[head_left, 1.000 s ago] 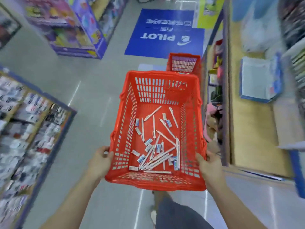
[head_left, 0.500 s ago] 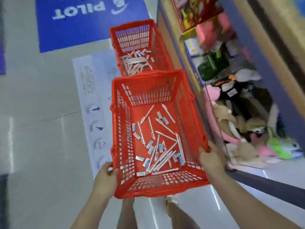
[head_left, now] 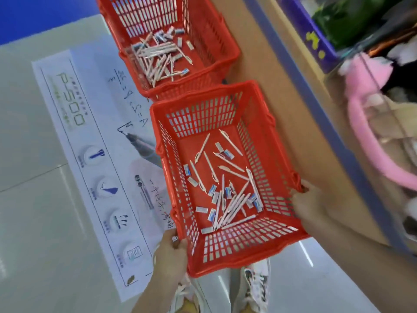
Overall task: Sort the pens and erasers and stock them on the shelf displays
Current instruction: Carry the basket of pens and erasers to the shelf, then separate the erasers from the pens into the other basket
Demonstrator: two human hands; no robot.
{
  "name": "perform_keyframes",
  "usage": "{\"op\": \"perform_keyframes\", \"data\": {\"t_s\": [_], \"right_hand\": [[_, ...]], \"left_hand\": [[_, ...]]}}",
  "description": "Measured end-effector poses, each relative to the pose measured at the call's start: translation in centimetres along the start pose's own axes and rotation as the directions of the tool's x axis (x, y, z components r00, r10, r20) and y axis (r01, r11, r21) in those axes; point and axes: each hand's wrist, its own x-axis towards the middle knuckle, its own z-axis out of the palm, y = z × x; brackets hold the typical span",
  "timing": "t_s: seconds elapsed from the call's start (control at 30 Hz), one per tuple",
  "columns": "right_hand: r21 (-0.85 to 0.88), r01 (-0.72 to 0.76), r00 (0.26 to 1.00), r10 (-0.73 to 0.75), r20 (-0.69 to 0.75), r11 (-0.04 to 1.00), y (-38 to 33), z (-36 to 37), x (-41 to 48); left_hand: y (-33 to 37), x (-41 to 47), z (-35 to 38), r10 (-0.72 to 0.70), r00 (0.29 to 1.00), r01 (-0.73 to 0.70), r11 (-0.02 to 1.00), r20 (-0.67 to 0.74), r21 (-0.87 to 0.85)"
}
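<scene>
While the person stood close against the shelf (head_left: 316, 114), both hands held a red basket (head_left: 243, 259) out in front, above a pair of shoes (head_left: 257, 283). The left hand (head_left: 170, 251) had its fingers curled round the basket's near left corner. The right hand (head_left: 310, 205) gripped the right rim close to the near corner, just beside the handle hinge, fingers wrapped over the edge. Between the two hands, on the basket's floor, lay the pens (head_left: 234, 205), white ones, most of them bunched toward the near right and a few lying singly toward the far wall. Small erasers (head_left: 212, 190) in blue and white sleeves lay mixed among them, some touching the pens, one against the near wall. The hands were on the rim only, apart from that load. Just beyond, its rim almost meeting the held one, a far basket (head_left: 228, 53) stood on the floor with its own heap of pens and erasers. A printed poster (head_left: 79, 123) lay on the floor to the left
</scene>
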Motion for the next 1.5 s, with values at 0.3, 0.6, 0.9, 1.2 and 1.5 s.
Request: {"op": "perform_keyframes", "data": {"t_s": [0.3, 0.6, 0.9, 1.2, 1.5], "right_hand": [[-0.099, 0.154, 0.984, -0.162, -0.077, 0.983, -3.7, 2.5, 3.7], [0.095, 0.072, 0.983, -0.087, 0.163, 0.993, -8.2, 1.2, 3.9], [0.102, 0.062, 0.956, -0.088, 0.279, 0.993, -12.3, -3.0, -2.8], [0.194, -0.091, 0.972, 0.045, 0.229, 0.977, -20.2, -3.0, -14.9], [0.342, -0.079, 0.995, 0.054, 0.083, 0.936, -34.5, 7.9, -17.7]], "left_hand": [[2.7, 2.1, 2.5, 0.043, 0.999, -0.043, 0.999, 0.023, -0.017], [4.8, 2.1, 2.7, -0.059, 0.973, -0.017, 0.946, 0.223, 0.325], [11.6, -5.0, -3.6, 0.156, 0.97, -0.236, 0.784, 0.186, 0.574], [23.3, -9.8, -18.2, 0.331, 0.941, -0.335, 0.884, 0.071, 0.327], [39.2, -0.3, -29.3, 0.487, 0.858, -0.502, 0.737, 0.159, 0.452]]}}
